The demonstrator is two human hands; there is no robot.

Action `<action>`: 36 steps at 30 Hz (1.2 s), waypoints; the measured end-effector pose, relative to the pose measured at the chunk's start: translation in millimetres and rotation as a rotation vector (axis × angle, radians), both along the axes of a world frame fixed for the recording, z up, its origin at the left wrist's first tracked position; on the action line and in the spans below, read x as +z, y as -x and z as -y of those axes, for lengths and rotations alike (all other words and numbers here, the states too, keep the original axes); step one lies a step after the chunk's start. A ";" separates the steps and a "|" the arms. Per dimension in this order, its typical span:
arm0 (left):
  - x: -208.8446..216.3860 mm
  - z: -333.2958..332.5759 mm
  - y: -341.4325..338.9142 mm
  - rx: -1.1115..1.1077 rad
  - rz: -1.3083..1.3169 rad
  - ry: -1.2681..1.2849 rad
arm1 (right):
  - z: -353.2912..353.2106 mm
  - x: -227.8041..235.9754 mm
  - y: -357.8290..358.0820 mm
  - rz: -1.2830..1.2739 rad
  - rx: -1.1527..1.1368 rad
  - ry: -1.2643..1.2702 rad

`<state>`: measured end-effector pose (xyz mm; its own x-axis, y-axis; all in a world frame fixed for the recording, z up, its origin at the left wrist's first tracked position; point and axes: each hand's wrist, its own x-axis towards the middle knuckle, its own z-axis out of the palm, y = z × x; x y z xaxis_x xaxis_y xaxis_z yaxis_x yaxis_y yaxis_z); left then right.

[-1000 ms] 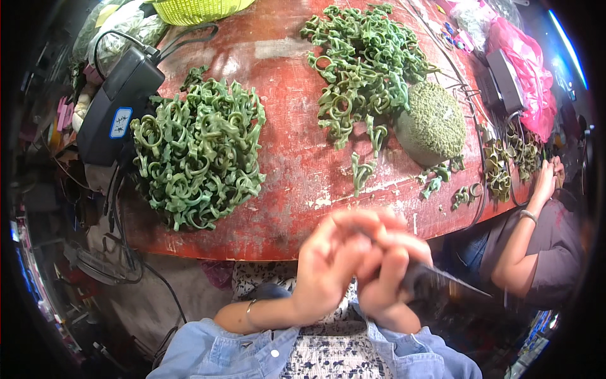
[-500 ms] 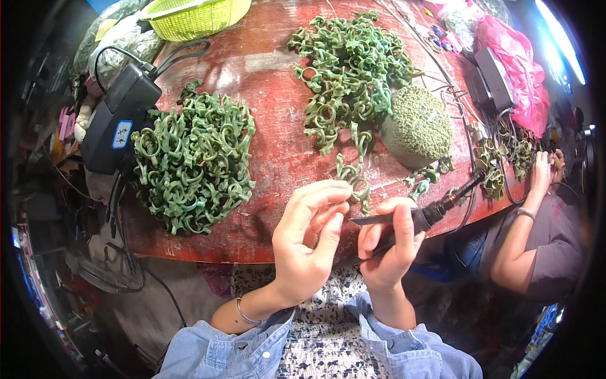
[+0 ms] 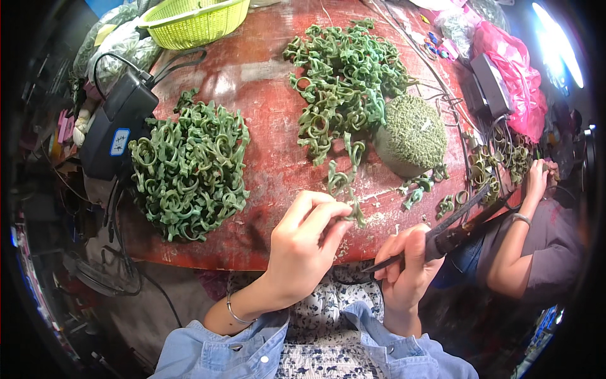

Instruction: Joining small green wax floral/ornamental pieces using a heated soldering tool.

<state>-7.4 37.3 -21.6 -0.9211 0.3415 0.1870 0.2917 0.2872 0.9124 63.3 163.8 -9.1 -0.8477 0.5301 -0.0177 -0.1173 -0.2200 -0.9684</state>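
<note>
My left hand (image 3: 303, 243) is pinched at the fingertips on a small green ring-shaped piece (image 3: 358, 215), just over the table's near edge. A short way to its right, my right hand (image 3: 410, 262) is closed round a dark, long-handled tool (image 3: 456, 239). Its thin pointed tip sticks out to the left; a flat dark strip rises beside the thick black part, and I cannot tell whether it is a separate tool. Another green piece (image 3: 341, 179) lies beyond my left fingertips. Past it spreads a loose heap of green ring pieces (image 3: 347, 76), next to a round green block with a grainy top (image 3: 413, 136).
A second heap of green rings (image 3: 192, 167) lies left on the red table (image 3: 265, 126). Left of it stands a black box with a cable (image 3: 120, 120). A yellow-green basket (image 3: 196, 25) is at the back. At right, a co-worker's hand (image 3: 536, 180) works near olive rings and a pink bag (image 3: 511, 76).
My right hand has drawn away to the right and down, taking the tool's tip from my left fingers. My left fingertips have moved onto the green piece, now seen edge-on.
</note>
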 end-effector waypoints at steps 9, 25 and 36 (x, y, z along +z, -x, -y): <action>27.3 22.8 -9.1 -0.203 0.784 -0.752 | 15.8 24.3 -3.8 0.055 0.228 0.158; 37.7 20.6 -17.5 -0.096 0.520 -0.702 | 25.0 28.8 -9.4 0.073 0.274 0.302; 30.0 19.2 -16.3 -0.220 0.551 -0.697 | 21.4 26.2 -13.1 0.093 0.217 0.337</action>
<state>8.9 18.1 8.4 -0.8688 0.4942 -0.0299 -0.2529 -0.3912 0.8849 76.4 142.5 17.1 -0.9260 0.2902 -0.2413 0.0512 -0.5370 -0.8420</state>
